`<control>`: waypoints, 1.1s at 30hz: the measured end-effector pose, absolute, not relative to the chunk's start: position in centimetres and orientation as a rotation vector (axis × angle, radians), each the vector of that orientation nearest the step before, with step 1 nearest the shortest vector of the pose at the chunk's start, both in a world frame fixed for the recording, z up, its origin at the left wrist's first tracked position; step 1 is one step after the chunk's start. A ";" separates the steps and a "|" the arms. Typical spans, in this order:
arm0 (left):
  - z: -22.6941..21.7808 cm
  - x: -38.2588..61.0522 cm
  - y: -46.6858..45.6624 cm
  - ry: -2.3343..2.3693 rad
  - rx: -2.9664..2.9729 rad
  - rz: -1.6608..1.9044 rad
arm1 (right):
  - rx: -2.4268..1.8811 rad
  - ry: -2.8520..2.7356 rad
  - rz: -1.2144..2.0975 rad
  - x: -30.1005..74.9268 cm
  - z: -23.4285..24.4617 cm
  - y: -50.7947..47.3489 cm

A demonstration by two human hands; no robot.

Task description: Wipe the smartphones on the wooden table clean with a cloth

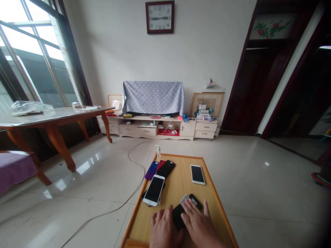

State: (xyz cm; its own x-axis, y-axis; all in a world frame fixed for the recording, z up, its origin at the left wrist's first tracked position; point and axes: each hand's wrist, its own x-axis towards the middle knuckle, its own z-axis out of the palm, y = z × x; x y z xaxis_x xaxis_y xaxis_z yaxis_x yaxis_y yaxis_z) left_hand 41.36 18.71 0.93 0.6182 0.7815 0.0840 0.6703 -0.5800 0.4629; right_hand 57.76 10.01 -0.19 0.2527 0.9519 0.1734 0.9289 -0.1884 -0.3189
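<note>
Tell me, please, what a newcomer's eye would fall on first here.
The left hand and right hand lie spread on a black phone at the near end of a wooden table, with other phones beyond them. A dotted grey cloth sits on the far cabinet, beneath a red-framed wall clock.

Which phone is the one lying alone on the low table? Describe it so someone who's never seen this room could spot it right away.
A low wooden table stands on the tiled floor with phones on it. Beyond the left hand and right hand, near the table's right edge, lies a white-framed phone, its dark screen facing up. Unlike the cluster of phones on the left, it touches no other phone.
</note>
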 end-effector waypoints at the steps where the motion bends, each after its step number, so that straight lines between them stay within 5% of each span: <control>1: 1.3 41.5 18.6 1.173 2.449 0.361 | -2.242 -1.652 0.049 58.7 0.1 10.4; 5: 2.2 41.8 18.5 1.193 2.448 0.259 | -2.402 -1.489 -0.042 59.4 0.6 12.1; 13: 0.6 41.2 19.3 1.108 2.465 0.345 | -2.083 -1.749 0.331 53.4 1.2 12.4; 20: 1.1 41.7 18.8 1.184 2.431 0.343 | -2.324 -1.560 0.131 57.8 1.5 12.6; 27: -1.2 41.0 19.8 1.128 2.437 0.397 | -2.042 -1.820 0.183 54.1 -1.8 11.1; 33: -0.9 40.8 19.3 1.132 2.472 0.440 | -2.031 -1.822 0.224 54.1 0.8 10.5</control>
State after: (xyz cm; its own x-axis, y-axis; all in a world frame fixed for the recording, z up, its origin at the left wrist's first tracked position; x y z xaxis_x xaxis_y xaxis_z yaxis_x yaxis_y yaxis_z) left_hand 40.80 19.33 -0.87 0.6256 0.7707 0.1211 0.6498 -0.6006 0.4659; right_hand 54.08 10.54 0.78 0.1372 0.9799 0.1447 0.9155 -0.0697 -0.3962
